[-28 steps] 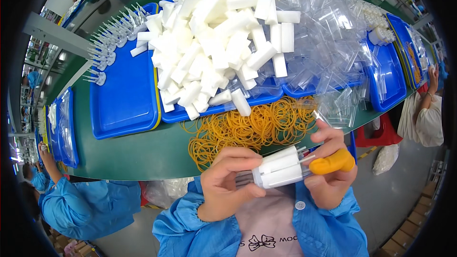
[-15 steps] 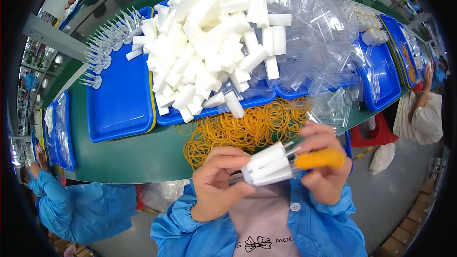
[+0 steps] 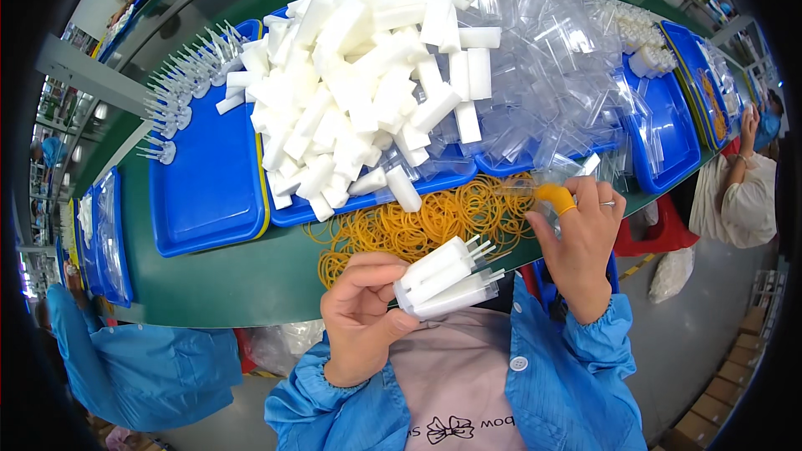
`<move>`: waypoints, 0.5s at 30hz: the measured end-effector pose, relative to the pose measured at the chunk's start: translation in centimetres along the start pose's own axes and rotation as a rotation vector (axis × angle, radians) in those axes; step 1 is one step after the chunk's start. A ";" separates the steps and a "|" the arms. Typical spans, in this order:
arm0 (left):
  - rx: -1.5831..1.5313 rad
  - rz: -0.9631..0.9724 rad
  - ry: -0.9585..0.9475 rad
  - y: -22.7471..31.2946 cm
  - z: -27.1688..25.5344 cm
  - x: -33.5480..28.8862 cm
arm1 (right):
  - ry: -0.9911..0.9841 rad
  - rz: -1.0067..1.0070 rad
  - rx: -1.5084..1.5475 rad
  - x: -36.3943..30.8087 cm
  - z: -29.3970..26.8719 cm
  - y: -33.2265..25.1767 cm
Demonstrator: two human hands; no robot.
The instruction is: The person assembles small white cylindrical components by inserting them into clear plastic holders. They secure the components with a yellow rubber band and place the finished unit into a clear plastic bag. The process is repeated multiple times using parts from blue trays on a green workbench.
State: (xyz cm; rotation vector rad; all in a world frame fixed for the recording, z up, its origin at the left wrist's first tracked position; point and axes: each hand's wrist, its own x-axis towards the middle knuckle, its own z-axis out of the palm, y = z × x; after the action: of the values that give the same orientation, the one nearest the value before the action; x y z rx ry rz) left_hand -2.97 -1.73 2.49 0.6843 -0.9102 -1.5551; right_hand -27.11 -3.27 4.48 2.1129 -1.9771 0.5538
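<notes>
My left hand (image 3: 363, 313) is closed around the base of a bundle of white foam blocks (image 3: 439, 280) in clear plastic sleeves, held over the table's near edge. Several thin white stems stick out of its right end. My right hand (image 3: 581, 238), with a yellow finger cot (image 3: 555, 197) on one finger and a ring on another, is at the right end of the rubber bands. Its thumb and forefinger are curled around a clear plastic sleeve (image 3: 547, 213), only partly visible. Yellow rubber bands (image 3: 418, 221) lie in a loose heap beyond the bundle.
A big heap of white foam blocks (image 3: 342, 75) and a pile of clear plastic sleeves (image 3: 543, 67) fill trays at the back. A blue tray (image 3: 209, 192) with white stemmed pieces (image 3: 171, 108) stands left. Another blue tray (image 3: 664, 142) is right. Co-workers sit at both sides.
My right hand has left the bundle and moved up and right to the clear sleeves by the rubber bands. My left hand has shifted slightly left with the bundle, whose stems now show.
</notes>
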 end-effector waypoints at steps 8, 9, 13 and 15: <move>0.029 -0.034 -0.033 -0.2 0.2 0.1 | 0.151 0.115 0.481 -1.4 -1.2 -0.2; 0.043 -0.045 -0.040 -0.3 0.3 0.1 | 0.122 0.123 0.572 -1.4 -1.9 0.0; 0.225 -0.094 -0.095 -0.2 1.2 -0.3 | 0.182 0.325 1.389 -1.9 -2.4 -0.5; 0.352 -0.037 -0.105 -0.2 1.6 -0.4 | 0.207 0.370 1.569 -1.6 -2.8 -1.1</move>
State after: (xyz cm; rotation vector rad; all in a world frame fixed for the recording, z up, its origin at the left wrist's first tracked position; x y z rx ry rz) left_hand -4.29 -1.02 3.14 0.8767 -1.2739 -1.4883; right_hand -26.52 -0.61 6.54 1.8708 -1.8957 2.9442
